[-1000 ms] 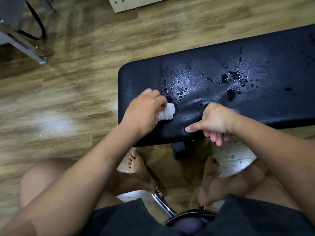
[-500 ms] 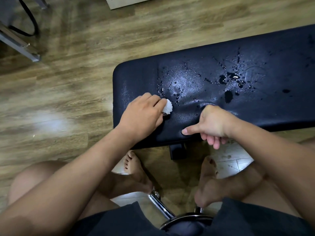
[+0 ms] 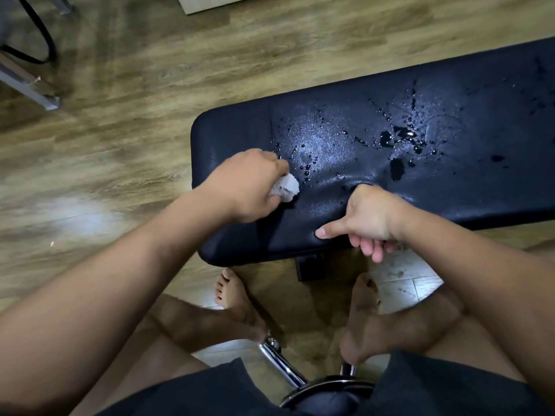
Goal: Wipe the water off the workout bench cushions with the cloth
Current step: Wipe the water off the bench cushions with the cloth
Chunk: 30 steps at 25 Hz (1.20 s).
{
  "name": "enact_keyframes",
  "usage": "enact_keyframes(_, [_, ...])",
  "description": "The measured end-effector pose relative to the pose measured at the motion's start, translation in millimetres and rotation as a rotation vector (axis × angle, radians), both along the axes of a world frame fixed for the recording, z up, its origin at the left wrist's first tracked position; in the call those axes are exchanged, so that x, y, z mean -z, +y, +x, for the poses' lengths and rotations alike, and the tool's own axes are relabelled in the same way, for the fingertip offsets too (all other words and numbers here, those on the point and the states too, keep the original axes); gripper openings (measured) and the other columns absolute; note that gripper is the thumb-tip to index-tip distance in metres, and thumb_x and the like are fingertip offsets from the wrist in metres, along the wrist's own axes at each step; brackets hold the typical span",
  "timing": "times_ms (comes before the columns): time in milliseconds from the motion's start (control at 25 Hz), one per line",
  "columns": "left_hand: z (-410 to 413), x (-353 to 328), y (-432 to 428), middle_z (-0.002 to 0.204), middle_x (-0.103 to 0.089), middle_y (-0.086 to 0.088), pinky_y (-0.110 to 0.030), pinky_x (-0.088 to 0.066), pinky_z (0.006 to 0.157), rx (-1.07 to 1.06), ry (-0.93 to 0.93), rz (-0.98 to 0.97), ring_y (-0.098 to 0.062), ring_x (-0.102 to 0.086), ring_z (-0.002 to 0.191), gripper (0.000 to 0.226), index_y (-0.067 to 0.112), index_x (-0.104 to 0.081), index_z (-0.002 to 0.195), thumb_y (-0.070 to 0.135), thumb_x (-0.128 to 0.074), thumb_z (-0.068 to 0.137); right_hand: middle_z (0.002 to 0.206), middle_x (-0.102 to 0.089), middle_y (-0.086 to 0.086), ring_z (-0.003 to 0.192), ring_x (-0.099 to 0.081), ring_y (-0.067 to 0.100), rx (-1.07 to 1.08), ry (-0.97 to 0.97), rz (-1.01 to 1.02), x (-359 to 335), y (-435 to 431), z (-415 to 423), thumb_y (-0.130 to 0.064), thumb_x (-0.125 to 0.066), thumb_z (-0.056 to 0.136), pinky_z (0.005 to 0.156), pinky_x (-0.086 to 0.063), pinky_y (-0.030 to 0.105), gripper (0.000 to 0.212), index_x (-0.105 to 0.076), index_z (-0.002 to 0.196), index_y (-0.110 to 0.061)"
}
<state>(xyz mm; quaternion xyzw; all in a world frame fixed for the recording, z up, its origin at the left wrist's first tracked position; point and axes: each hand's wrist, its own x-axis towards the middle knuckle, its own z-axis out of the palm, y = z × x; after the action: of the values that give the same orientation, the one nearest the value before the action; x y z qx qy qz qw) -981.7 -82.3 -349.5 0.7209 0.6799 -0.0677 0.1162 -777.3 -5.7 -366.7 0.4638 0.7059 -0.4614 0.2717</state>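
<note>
- The left hand [image 3: 250,187] has its fingers curled tightly around a small white cloth [image 3: 286,187], bunched up so only a crumpled end pokes out on the right side of the fist.
- The cloth is pressed against the black bench cushion [image 3: 450,190], near the cushion's left end and towards its near edge.
- The right hand [image 3: 371,214] grips the near edge of the cushion: the thumb lies flat on top, pointing left, and the other fingers are wrapped down under the edge. It holds nothing else.
- The two hands are near each other but apart, the left hand further left.
- Water droplets [image 3: 399,139] and small puddles are scattered over the cushion, to the right of the cloth and beyond both hands.
- The cushion stands on a wood-patterned floor [image 3: 120,115].
- Nearest the viewer are the person's bare feet and knees, and a chrome stool base [image 3: 282,364].
</note>
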Motion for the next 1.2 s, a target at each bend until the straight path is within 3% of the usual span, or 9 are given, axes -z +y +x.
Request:
enact_keyframes(160, [-28.4,-3.1,40.0,0.102,-0.062,-0.016,-0.043,-0.049,0.078,-0.097,0.037,0.149,-0.039,-0.058,0.096,0.023,0.010,-0.055,0.103,0.020,-0.052,0.082,0.049,-0.064,0.012,0.043,-0.064,0.027,-0.003,-0.010,-0.004,1.5,1.0,0.4,-0.056,-0.074,0.071,0.040,-0.042,0.021,0.052,-0.063,0.064,-0.006])
enact_keyframes(280, [-56.1,-0.2,88.1,0.108,-0.059,-0.022,-0.043,-0.046,0.077,-0.227,0.108,0.228,-0.042,-0.057,0.098,0.025,0.007,-0.055,0.108,0.013,-0.051,0.083,0.048,-0.063,0.012,0.043,-0.064,0.027,-0.006,-0.014,-0.003,2.4,1.1,-0.8,-0.056,-0.074,0.072,0.041,-0.043,0.022,0.052,-0.063,0.063,-0.006])
enact_keyframes(400, [-49.7,14.0,99.6,0.111,-0.062,-0.021,-0.042,-0.044,0.079,-0.225,0.118,0.219,-0.040,-0.057,0.102,0.030,0.011,-0.058,0.112,0.009,-0.046,0.084,0.048,-0.063,0.012,0.043,-0.064,0.027,-0.007,-0.023,-0.008,2.1,0.7,-0.7,-0.057,-0.073,0.072,0.043,-0.044,0.023,0.053,-0.063,0.063,-0.006])
enact_keyframes(680, [0.7,30.6,-10.3,0.097,-0.065,-0.005,-0.039,-0.046,0.067,-0.077,-0.018,0.301,-0.031,-0.054,0.086,0.030,0.018,-0.061,0.107,0.012,-0.044,0.083,0.050,-0.065,0.013,0.044,-0.064,0.028,-0.003,-0.019,-0.018,0.7,2.5,0.2,-0.056,-0.073,0.073,0.041,-0.044,0.023,0.053,-0.064,0.065,-0.004])
enact_keyframes(880, [54.6,26.1,-90.7,0.091,-0.065,0.005,-0.033,-0.050,0.061,-0.040,-0.077,0.238,-0.023,-0.057,0.081,0.034,0.023,-0.062,0.104,0.023,-0.037,0.081,0.051,-0.066,0.014,0.044,-0.065,0.028,0.004,-0.001,0.025,-1.9,-1.6,1.8,-0.056,-0.074,0.071,0.041,-0.043,0.022,0.054,-0.065,0.065,-0.004])
enact_keyframes(960, [63.8,22.6,-97.7,0.093,-0.068,0.007,-0.030,-0.051,0.068,-0.319,-0.308,0.332,-0.018,-0.062,0.086,0.026,0.026,-0.064,0.105,0.026,-0.050,0.083,0.051,-0.066,0.015,0.045,-0.066,0.028,0.008,0.027,0.058,-3.6,-4.6,3.5,-0.056,-0.074,0.071,0.042,-0.045,0.023,0.054,-0.065,0.063,-0.004])
enact_keyframes(1080, [77.5,12.7,-97.7,0.095,-0.072,0.004,-0.024,-0.051,0.078,-0.978,-1.099,0.485,-0.010,-0.067,0.086,0.021,0.020,-0.065,0.103,0.013,-0.068,0.084,0.052,-0.067,0.014,0.046,-0.067,0.028,0.013,0.073,0.125,-4.6,-16.6,10.9,-0.054,-0.072,0.076,0.043,-0.049,0.026,0.053,-0.066,0.064,-0.003])
enact_keyframes(1160, [78.8,9.5,-98.5,0.095,-0.071,-0.004,-0.026,-0.050,0.078,-1.172,-1.568,0.453,-0.015,-0.064,0.085,0.018,0.011,-0.062,0.105,0.004,-0.063,0.089,0.059,-0.070,0.015,0.052,-0.069,0.028,0.077,0.205,0.158,-5.7,-27.2,13.7,-0.046,-0.069,0.083,0.045,-0.050,0.026,0.045,-0.065,0.068,-0.003])
enact_keyframes(1200, [78.6,9.2,-100.7,0.093,-0.068,-0.006,-0.026,-0.049,0.075,-1.195,-1.717,0.401,-0.017,-0.062,0.083,0.014,0.009,-0.061,0.105,0.004,-0.059,0.091,0.066,-0.071,0.015,0.056,-0.069,0.027,0.155,0.333,0.139,-9.1,-34.6,13.7,-0.040,-0.067,0.086,0.047,-0.050,0.027,0.039,-0.065,0.072,-0.004])
